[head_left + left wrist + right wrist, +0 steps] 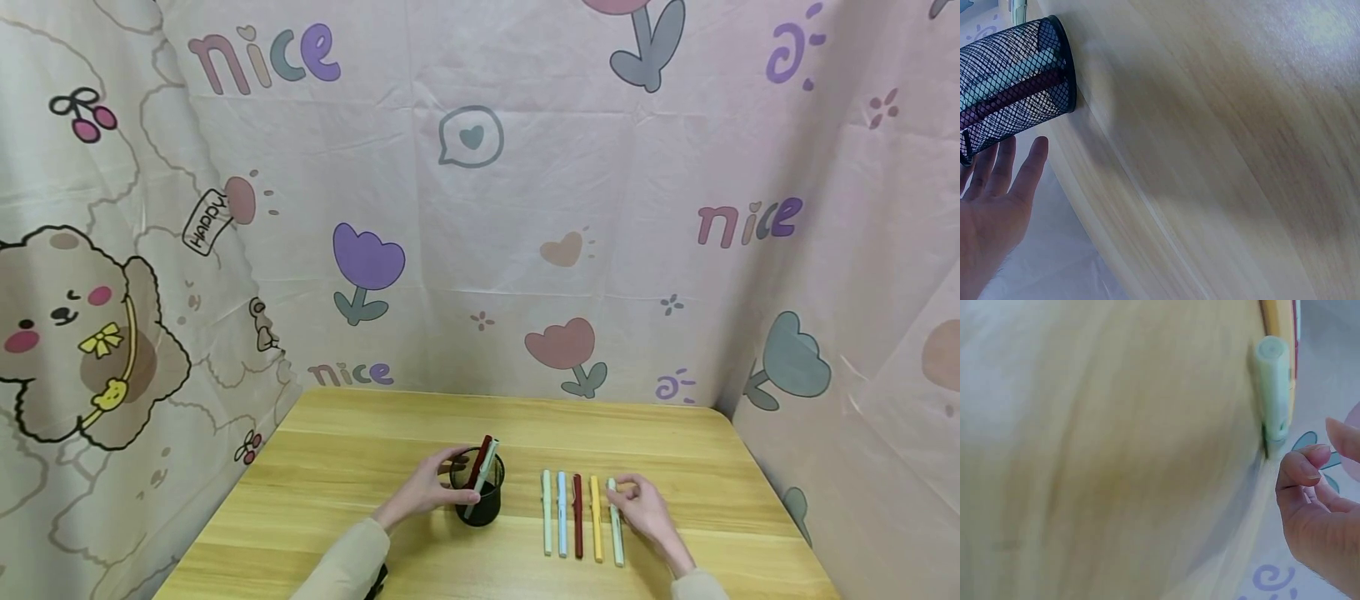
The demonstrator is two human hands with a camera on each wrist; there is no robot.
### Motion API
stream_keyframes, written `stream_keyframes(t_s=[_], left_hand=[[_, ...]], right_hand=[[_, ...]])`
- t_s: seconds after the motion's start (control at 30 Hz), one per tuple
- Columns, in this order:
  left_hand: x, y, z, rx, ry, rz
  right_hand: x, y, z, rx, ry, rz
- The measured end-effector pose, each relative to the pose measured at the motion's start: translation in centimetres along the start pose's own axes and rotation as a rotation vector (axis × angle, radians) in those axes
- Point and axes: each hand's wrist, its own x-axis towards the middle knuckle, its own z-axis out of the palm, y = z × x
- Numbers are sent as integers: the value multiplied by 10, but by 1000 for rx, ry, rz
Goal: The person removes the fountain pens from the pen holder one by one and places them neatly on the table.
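Observation:
In the head view my left hand [430,487] holds a black mesh pen holder [489,504], the thumb in front and the other fingers behind. A dark red pen [478,463] and a pale green pen [486,469] lean inside it. The left wrist view shows the fingers beside the mesh wall [1019,81], with the thumb out of sight. At the right, my right hand [643,507] has bent fingers at the upper end of a pale green pen [617,537] lying on the table. A gap parts the fingertips in the right wrist view.
Left of that pen lie a yellow pen [596,521], a dark red pen [578,521], a light blue pen [562,517] and another pale green pen [547,517], side by side. The wooden table [360,425] ends at a printed curtain [465,250].

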Motion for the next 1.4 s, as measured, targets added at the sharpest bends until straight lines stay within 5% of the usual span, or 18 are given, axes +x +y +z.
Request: stream_keyframes(t_s=[0.97, 1.4], left_hand=[[1, 1, 0, 17, 9, -2], [0, 3, -1, -17, -3, -1]], right_hand=[[3, -69, 43, 188, -84, -231], [7, -91, 72, 185, -205, -296]])
